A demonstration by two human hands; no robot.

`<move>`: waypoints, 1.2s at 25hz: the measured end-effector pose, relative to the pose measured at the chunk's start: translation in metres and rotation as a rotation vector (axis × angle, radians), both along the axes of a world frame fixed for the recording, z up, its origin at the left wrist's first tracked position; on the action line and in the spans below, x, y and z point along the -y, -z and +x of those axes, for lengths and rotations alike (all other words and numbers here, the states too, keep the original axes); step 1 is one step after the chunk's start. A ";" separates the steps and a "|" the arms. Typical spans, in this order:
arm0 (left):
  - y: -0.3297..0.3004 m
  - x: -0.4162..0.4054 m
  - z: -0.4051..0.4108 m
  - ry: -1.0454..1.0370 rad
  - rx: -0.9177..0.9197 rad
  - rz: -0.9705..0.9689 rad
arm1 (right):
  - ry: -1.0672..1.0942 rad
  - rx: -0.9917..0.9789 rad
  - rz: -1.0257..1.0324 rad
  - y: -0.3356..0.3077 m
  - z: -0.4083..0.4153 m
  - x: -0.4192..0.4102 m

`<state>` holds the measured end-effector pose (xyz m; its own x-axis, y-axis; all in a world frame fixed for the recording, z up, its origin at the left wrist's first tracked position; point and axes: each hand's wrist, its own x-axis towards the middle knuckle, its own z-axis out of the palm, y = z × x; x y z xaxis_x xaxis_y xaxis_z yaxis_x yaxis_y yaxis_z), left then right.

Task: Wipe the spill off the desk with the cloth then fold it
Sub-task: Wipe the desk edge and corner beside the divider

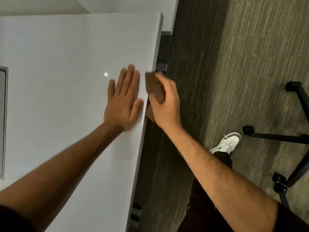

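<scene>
My left hand (122, 99) lies flat on the white desk (66, 81), fingers straight, close to the desk's right edge. Right beside it, my right hand (165, 104) grips a brown cloth (153, 87) at that edge, partly over the floor. The cloth is bunched and blurred; most of it sits under my fingers. I see no spill on the desk, only a small bright light reflection (105, 74).
A grey recessed panel (3, 121) sits at the desk's left side. Right of the desk lies striped carpet with my white shoe (227, 143) and the black wheeled legs of a chair (284, 138). Dark brackets (161, 67) show under the desk edge.
</scene>
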<state>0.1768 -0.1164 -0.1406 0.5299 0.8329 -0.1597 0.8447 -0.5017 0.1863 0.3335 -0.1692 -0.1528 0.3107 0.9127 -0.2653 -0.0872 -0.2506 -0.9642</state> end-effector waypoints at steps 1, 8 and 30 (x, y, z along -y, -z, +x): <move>0.000 0.001 0.000 -0.002 0.001 0.002 | 0.041 0.003 -0.003 -0.001 0.012 -0.027; -0.004 -0.002 0.001 -0.006 -0.002 -0.019 | 0.126 -0.020 -0.056 -0.003 0.068 -0.159; -0.009 0.000 0.003 -0.006 -0.030 -0.053 | -0.097 -0.108 -0.040 0.011 -0.028 0.099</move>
